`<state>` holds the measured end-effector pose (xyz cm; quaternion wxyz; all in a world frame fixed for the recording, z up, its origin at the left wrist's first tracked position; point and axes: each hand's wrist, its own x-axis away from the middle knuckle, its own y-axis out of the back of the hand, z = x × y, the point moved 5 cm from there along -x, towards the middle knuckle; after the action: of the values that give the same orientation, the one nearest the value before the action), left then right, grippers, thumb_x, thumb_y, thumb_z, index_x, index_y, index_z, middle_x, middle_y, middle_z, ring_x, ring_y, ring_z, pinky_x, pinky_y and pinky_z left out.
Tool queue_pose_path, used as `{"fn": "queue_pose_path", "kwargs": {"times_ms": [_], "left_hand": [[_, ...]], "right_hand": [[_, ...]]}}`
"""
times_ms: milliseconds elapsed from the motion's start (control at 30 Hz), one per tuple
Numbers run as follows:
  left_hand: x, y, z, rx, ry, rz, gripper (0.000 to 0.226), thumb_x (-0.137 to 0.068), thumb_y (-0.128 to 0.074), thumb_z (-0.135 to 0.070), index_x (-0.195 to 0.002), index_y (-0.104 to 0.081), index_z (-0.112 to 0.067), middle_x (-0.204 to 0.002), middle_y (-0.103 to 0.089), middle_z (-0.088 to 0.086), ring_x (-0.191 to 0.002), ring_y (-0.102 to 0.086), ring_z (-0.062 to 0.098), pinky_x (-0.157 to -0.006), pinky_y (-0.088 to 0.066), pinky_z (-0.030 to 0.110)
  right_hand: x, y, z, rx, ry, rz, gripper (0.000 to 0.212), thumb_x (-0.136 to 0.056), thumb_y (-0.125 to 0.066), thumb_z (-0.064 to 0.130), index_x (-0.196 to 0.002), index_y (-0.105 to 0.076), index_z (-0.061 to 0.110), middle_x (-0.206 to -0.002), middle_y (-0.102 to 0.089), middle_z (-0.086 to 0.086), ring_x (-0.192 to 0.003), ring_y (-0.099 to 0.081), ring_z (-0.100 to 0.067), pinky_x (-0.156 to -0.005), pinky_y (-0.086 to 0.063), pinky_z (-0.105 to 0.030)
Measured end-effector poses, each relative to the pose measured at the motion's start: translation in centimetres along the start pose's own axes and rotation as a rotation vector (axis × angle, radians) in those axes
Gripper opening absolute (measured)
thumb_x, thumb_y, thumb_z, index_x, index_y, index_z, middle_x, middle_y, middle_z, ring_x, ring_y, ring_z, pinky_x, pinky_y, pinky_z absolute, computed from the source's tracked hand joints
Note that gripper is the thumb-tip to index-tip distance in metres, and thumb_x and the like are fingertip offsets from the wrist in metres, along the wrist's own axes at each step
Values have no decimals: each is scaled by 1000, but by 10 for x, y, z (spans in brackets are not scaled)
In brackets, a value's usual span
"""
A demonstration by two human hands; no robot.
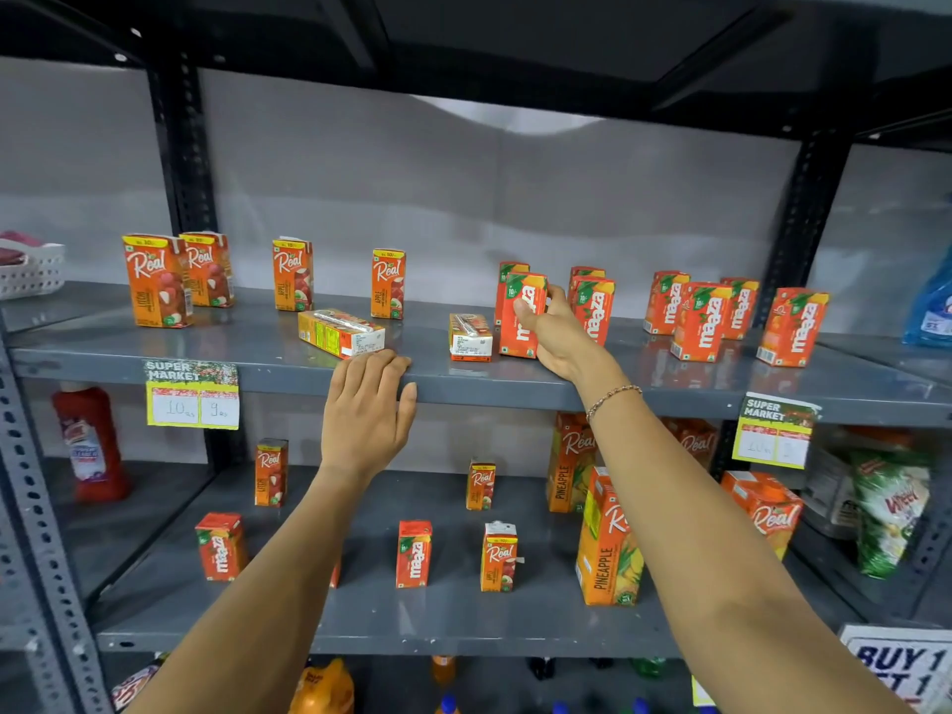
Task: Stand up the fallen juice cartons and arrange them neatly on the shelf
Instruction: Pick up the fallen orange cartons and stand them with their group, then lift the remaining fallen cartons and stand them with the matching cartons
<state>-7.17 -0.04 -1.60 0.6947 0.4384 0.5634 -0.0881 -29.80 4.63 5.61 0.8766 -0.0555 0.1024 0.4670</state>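
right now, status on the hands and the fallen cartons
Right hand gripping upright Maaza carton. Left hand resting on shelf edge, empty. Two cartons down. Nothing blocking them.

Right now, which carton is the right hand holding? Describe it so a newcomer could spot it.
Look at the upper grey shelf, right of centre, where red Maaza cartons stand. The right hand grips one upright Maaza carton at the left end of that group, just right of a small fallen carton lying flat.
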Motion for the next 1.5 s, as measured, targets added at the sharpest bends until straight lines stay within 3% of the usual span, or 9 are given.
{"fn": "queue_pose_path", "kwargs": {"times_ms": [233, 400, 500, 600, 767, 1033, 1267, 1367, 1500], "left_hand": [[1, 0, 0, -15, 1, -4, 43, -95, -30, -36, -112, -60, -10, -115, -63, 10, -109, -57, 28, -104, -27, 36], [2, 2, -2, -9, 11, -4, 44, -95, -29, -37, -112, -60, -10, -116, -62, 9, -110, -56, 27, -106, -27, 36], [2, 2, -3, 3, 32, -5, 45, -96, -29, -38, -113, -60, -10, -117, -62, 8, -112, -55, 26, -107, -29, 37], [2, 3, -3, -6, 29, -16, 43, -96, -30, -37, -114, -59, -10, -118, -61, 7, -112, -54, 25, -107, -29, 38], [3, 7, -4, -8, -24, -60, 37, -96, -36, -32, -113, -60, -8, -116, -61, 8, -110, -54, 26, -104, -30, 37], [3, 8, 6, 11, -165, -52, 35, -97, -39, -29, -116, -60, -10, -116, -64, 7, -108, -59, 26, -101, -30, 31], [1, 16, 15, 184, -215, -73, 28, -95, -46, -23, -114, -63, -10, -112, -66, 5, -105, -60, 22, -96, -36, 28], [-8, 38, 31, 442, -45, -170, 21, -95, -47, -19, -107, -59, -6, -106, -61, 9, -95, -56, 20, -75, -48, 26], [-39, 59, 75, 470, 357, -196, 22, -93, -47, -12, -112, -52, -3, -117, -51, 13, -100, -55, 26, -83, -47, 32]], "right_hand": [[11, 2, 4, 103, 38, 12, 53, -95, -53, 19, -143, -30, 21, -136, -50, -3, -122, -52, -21, -102, -46, -42], [44, 4, 14, 483, 144, -64, 63, -97, -52, 27, -148, -17, 17, -147, -37, -5, -131, -43, -23, -105, -41, -40], [82, -4, 20, 802, 355, -267, 57, -96, -52, 28, -144, -23, 15, -146, -33, -8, -130, -40, -23, -103, -39, -37], [116, -29, 24, 723, 662, -379, 24, -98, -46, 22, -118, -54, 11, -122, -54, -7, -111, -53, -19, -94, -46, -31], [130, -84, 17, 743, 981, -367, 27, -97, -38, 17, -98, -63, 6, -101, -63, -7, -91, -58, -17, -77, -46, -25], [105, -105, -51, 1189, 796, -546, 39, -99, -32, 30, -110, -65, 11, -111, -68, -8, -109, -61, -25, -102, -40, -43], [103, -107, -55, 1254, 805, -665, 49, -102, -19, 33, -107, -63, 12, -107, -66, -9, -104, -60, -26, -102, -31, -40], [101, -107, -56, 1253, 808, -689, 43, -101, -23, 30, -107, -62, 11, -106, -64, -9, -103, -59, -26, -101, -31, -39], [102, -109, -58, 1195, 811, -701, 48, -101, -20, 33, -108, -63, 11, -108, -65, -8, -106, -58, -26, -103, -31, -39]]}}
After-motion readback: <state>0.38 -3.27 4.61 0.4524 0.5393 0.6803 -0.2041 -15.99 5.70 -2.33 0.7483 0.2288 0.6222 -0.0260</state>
